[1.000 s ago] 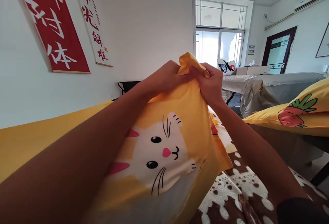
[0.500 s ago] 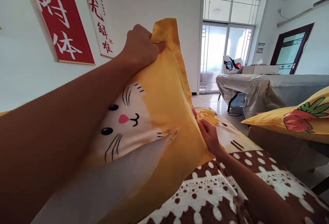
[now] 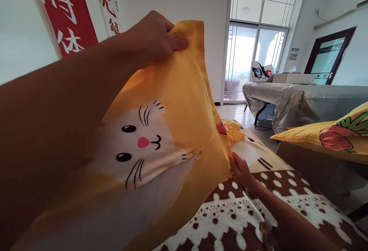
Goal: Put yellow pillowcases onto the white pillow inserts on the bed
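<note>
A yellow pillowcase [image 3: 189, 97] with a printed white animal face hangs upright before me. High up, my left hand [image 3: 158, 38] is closed on its top corner, thumb on the near side. My right hand [image 3: 242, 169] pinches the right-hand edge lower down, near the blanket. Along the bottom the case gapes, showing a whitish surface [image 3: 115, 208] inside; whether that is a pillow or the cloth's inner side I cannot tell. My left forearm covers the case's left part.
Under the case spreads a brown-and-white patterned blanket [image 3: 230, 220], with bunched yellow cloth [image 3: 234, 134] farther back. A yellow cushion with a carrot print [image 3: 333, 136] lies at right. Behind stands a plastic-covered table [image 3: 276, 91] with boxes, near glass doors [image 3: 241, 63].
My right hand has moved down along the pillowcase's edge. My left hand keeps its hold on the top corner, and its arm now sits higher, uncovering more of the printed face.
</note>
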A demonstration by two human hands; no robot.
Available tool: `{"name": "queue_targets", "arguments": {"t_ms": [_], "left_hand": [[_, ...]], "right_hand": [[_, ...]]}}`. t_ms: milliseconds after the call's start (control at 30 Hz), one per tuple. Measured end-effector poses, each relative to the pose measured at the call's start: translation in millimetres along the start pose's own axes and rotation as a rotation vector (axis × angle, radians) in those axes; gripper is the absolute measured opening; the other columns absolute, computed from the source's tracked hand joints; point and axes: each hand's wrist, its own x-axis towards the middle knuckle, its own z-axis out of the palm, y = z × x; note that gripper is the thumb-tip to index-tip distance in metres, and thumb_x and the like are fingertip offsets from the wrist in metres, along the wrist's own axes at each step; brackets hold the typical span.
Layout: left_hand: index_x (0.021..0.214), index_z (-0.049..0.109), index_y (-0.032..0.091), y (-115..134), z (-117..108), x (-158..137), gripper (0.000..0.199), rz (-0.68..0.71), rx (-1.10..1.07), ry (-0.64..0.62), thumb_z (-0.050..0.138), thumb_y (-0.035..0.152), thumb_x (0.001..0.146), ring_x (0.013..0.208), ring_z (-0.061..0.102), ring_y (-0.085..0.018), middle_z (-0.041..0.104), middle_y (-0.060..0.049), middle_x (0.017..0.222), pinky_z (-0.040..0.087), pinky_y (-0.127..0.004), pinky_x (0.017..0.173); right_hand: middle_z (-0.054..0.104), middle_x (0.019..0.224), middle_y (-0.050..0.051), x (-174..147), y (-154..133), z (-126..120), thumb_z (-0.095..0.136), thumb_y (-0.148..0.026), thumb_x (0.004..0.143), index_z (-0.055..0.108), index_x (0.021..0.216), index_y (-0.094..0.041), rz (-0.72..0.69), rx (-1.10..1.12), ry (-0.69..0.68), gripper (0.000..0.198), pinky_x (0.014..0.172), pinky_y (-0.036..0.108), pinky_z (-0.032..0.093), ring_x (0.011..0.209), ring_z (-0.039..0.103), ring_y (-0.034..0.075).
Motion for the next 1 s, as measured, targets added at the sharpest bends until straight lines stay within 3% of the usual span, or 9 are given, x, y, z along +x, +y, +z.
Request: {"name": "queue_targets", "arguments": {"t_ms": [200,333,400,533,633,733,833,900,1000], "left_hand": [[0.079,0.061,0.013,4,19,-4,0.021,0.082,-0.034,0.136,0.058,0.034,0.081,0.065,0.045,-0.009,0.052,-0.003,0.076,0.04,-0.028,0.059],[0.071,0.056,0.015,3,32,-6,0.021,0.111,-0.023,0.068,0.056,0.033,0.082,0.064,0.037,-0.007,0.046,-0.002,0.07,0.037,-0.028,0.061],[0.07,0.056,0.016,3,35,-6,0.02,0.124,-0.018,0.027,0.056,0.032,0.082,0.063,0.037,-0.007,0.044,-0.001,0.068,0.036,-0.029,0.062],[0.057,0.048,0.02,10,48,-7,0.029,0.16,-0.047,-0.013,0.063,0.034,0.077,0.058,0.033,-0.007,0.039,0.001,0.062,0.033,-0.028,0.058],[0.054,0.042,0.021,19,63,-11,0.034,0.21,-0.073,-0.116,0.061,0.033,0.079,0.058,0.035,-0.009,0.038,0.001,0.06,0.034,-0.028,0.057],[0.067,0.055,0.019,20,69,-18,0.025,0.277,-0.046,-0.2,0.052,0.036,0.084,0.067,0.049,-0.013,0.049,-0.001,0.067,0.04,-0.029,0.064],[0.112,0.06,0.024,1,56,-28,0.039,0.301,0.046,-0.317,0.05,0.049,0.083,0.093,0.059,-0.022,0.064,-0.005,0.097,0.044,-0.031,0.08],[0.136,0.044,0.031,-25,39,-40,0.062,0.219,0.128,-0.402,0.05,0.059,0.081,0.107,0.057,-0.025,0.063,-0.004,0.117,0.042,-0.032,0.089],[0.139,0.04,0.032,-76,12,-70,0.066,-0.086,0.2,-0.485,0.039,0.066,0.083,0.104,0.059,-0.025,0.065,-0.001,0.119,0.042,-0.032,0.089]], "right_hand": [[0.053,0.06,0.001,-16,10,3,0.028,-0.043,0.093,0.049,0.074,-0.023,0.044,-0.064,-0.115,0.035,0.053,0.029,0.035,0.052,0.043,0.015],[0.052,0.054,0.001,-6,34,-24,0.034,-0.046,0.091,0.05,0.063,-0.022,0.049,-0.156,-0.203,0.04,0.057,0.03,0.038,0.052,0.045,0.017],[0.06,0.064,0.004,7,29,-41,0.044,-0.049,0.088,0.057,0.069,-0.021,0.038,-0.15,-0.212,0.035,0.067,0.034,0.042,0.063,0.054,0.02],[0.063,0.117,0.009,37,-38,-52,0.042,-0.05,0.091,0.057,0.114,-0.023,-0.005,0.143,0.026,0.038,0.089,0.04,0.043,0.104,0.058,0.023],[0.062,0.114,0.008,53,-97,-28,0.041,-0.05,0.092,0.052,0.116,-0.024,-0.065,0.364,0.137,0.038,0.086,0.036,0.046,0.1,0.058,0.021],[0.064,0.092,0.004,57,-119,5,0.05,-0.05,0.088,0.054,0.099,-0.022,0.015,0.41,0.292,0.03,0.073,0.031,0.048,0.084,0.059,0.019],[0.063,0.086,0.004,52,-104,24,0.047,-0.049,0.089,0.054,0.093,-0.02,0.076,0.412,0.42,0.029,0.068,0.03,0.047,0.079,0.058,0.019],[0.063,0.088,0.006,47,-87,26,0.045,-0.049,0.09,0.054,0.094,-0.019,0.083,0.413,0.452,0.031,0.068,0.03,0.047,0.08,0.058,0.019],[0.063,0.089,0.006,44,-66,20,0.043,-0.05,0.091,0.054,0.094,-0.018,0.099,0.4,0.458,0.033,0.069,0.029,0.045,0.081,0.057,0.019]]}}
